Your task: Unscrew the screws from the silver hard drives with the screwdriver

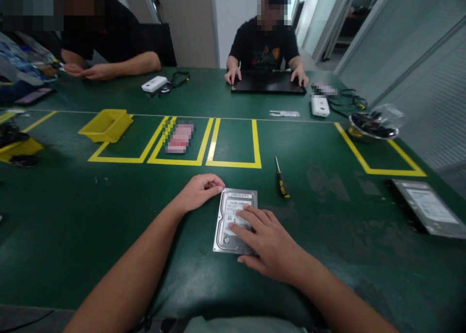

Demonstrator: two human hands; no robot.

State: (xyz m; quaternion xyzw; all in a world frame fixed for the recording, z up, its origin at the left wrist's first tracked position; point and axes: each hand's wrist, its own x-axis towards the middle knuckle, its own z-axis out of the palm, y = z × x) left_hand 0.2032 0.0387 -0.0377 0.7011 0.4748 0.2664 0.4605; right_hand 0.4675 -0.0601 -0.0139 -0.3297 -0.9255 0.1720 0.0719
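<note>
A silver hard drive with a white label lies flat on the green table in front of me. At its far left corner is my left hand, its fingers curled and the thumb and fingertips closed on the corner. My right hand rests over the right part of the drive with fingers spread across the label, hiding some of it. The right thumb is by the drive's near edge. A screwdriver with a black and yellow handle lies beyond the drive to the right.
Yellow tape marks several bays. A yellow bin stands left, a metal bowl of dark items right. Another drive-like unit lies at the right edge. Across the table, one person holds a black panel; another sits left.
</note>
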